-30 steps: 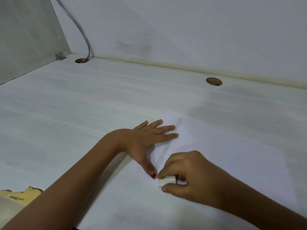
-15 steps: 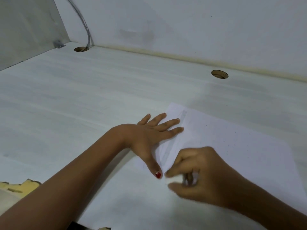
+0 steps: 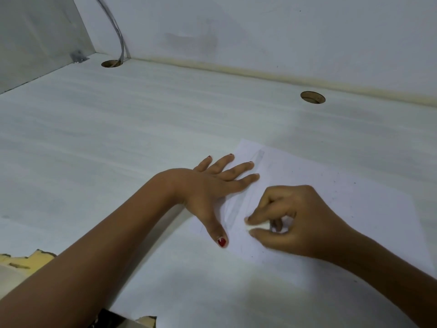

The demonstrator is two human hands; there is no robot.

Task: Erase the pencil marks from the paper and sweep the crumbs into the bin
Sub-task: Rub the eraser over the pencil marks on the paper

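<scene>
**Head camera: eraser at the pencil band**

My left hand lies flat and released, fingers spread, pressing the left edge of the white rectangular sheet of paper onto the pale wood-grain desk. My right hand is curled, pinching a small white block eraser between thumb and forefinger, its long axis pointing towards my left thumb. The eraser sits on the paper just right of that thumb, beside a long grey pencil band that runs away past my left fingertips.

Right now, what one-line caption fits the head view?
Left hand flat on the white paper sheet, right hand pinching a small white eraser beside a grey pencil band.
</scene>
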